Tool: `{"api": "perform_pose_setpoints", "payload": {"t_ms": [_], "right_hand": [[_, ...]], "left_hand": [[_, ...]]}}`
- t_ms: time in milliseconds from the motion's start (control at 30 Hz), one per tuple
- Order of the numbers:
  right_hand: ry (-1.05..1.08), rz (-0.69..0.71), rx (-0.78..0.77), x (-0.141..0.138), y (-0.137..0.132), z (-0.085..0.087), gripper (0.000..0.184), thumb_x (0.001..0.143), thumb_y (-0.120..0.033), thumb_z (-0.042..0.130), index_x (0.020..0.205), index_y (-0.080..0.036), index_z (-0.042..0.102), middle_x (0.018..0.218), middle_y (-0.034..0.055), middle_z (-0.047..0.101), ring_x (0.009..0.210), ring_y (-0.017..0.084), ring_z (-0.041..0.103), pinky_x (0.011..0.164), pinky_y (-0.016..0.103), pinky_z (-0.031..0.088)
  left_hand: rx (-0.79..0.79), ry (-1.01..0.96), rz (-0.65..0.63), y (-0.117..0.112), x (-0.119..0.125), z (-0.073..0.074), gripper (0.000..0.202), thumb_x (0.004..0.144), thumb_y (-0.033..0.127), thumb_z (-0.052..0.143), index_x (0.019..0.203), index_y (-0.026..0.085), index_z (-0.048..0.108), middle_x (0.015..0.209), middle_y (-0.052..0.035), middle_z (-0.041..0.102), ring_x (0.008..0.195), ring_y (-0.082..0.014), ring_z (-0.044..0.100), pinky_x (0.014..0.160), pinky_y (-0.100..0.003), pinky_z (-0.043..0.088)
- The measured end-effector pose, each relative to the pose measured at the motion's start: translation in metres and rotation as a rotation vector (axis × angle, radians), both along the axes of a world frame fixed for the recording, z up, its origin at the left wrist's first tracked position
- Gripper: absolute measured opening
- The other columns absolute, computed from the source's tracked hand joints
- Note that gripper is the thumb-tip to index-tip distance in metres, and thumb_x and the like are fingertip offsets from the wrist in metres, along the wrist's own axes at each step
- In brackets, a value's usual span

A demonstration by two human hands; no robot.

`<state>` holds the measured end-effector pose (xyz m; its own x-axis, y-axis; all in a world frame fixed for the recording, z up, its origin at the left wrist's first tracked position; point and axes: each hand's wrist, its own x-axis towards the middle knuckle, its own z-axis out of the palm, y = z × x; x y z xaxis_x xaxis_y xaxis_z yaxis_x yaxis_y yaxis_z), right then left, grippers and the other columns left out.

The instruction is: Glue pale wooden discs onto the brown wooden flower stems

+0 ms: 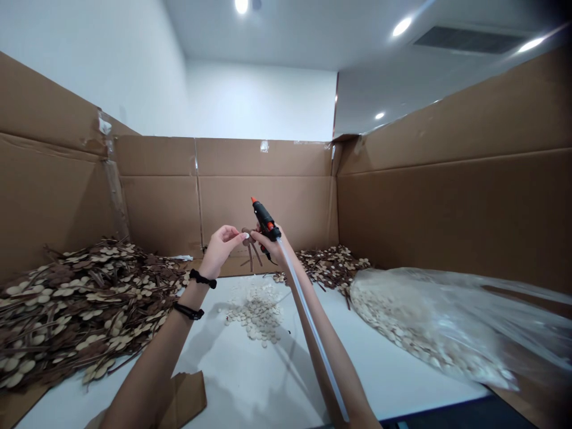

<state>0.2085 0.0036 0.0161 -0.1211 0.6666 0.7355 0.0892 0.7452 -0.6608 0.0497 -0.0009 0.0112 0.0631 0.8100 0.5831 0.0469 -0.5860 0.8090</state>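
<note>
Above the table's middle, my left hand [220, 249] pinches a small white disc [245, 236] between thumb and fingertips. Right beside the disc is a brown flower-shaped piece [252, 238] with thin strips hanging down; the thumb and finger of my right hand [273, 243] hold its edge. That same right hand is closed round a black glue gun [264, 215], its orange nozzle tilted up and away. A long clear glue stick [308, 310] runs out of the gun's rear along my right forearm. Whether the disc touches the flower piece is hard to tell.
Loose white discs [258, 313] lie on the white table [232, 387]. A large heap of brown and cream flower pieces [89, 298] is at left, a smaller pile [328, 265] behind right. A clear bag of discs [415, 316] lies right. Cardboard walls [268, 208] surround the table.
</note>
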Motion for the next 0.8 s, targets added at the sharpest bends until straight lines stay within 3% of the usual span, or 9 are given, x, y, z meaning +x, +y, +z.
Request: {"api": "perform_pose_setpoints", "payload": {"t_ms": [400, 567, 667, 800], "right_hand": [[-0.003, 0.015, 0.017, -0.002, -0.006, 0.005, 0.026, 0.070, -0.039, 0.063, 0.074, -0.019, 0.048, 0.061, -0.0031, 0.047, 0.056, 0.012, 0.043, 0.054, 0.026, 0.036], [0.016, 0.018, -0.012, -0.002, -0.003, 0.002, 0.027, 0.069, -0.040, 0.065, 0.074, -0.019, 0.048, 0.064, -0.0022, 0.048, 0.057, 0.012, 0.044, 0.055, 0.026, 0.037], [0.068, 0.032, -0.030, -0.001, -0.001, 0.001, 0.027, 0.068, -0.039, 0.066, 0.075, -0.019, 0.049, 0.069, -0.0011, 0.049, 0.061, 0.013, 0.047, 0.057, 0.026, 0.040], [0.114, 0.035, -0.051, 0.002, -0.004, 0.003, 0.025, 0.069, -0.037, 0.065, 0.076, -0.019, 0.049, 0.070, -0.0010, 0.049, 0.063, 0.012, 0.047, 0.059, 0.027, 0.041]], "left_hand": [[0.082, -0.005, 0.036, 0.003, 0.004, -0.004, 0.031, 0.073, 0.036, 0.066, 0.091, 0.019, 0.046, 0.082, -0.0015, 0.066, 0.076, -0.0147, 0.063, 0.071, -0.025, 0.044], [0.237, 0.149, 0.224, 0.007, 0.004, -0.003, 0.027, 0.076, 0.033, 0.064, 0.095, 0.020, 0.051, 0.082, -0.0018, 0.065, 0.077, -0.0151, 0.059, 0.072, -0.026, 0.043], [0.373, 0.132, 0.332, -0.013, 0.001, 0.009, 0.023, 0.081, 0.033, 0.060, 0.100, 0.020, 0.057, 0.099, -0.0046, 0.065, 0.089, -0.0164, 0.057, 0.082, -0.029, 0.043], [0.689, -0.120, 0.432, -0.068, -0.010, 0.025, 0.019, 0.089, 0.033, 0.049, 0.100, 0.023, 0.062, 0.105, -0.0032, 0.061, 0.095, -0.0164, 0.057, 0.086, -0.031, 0.045]]}}
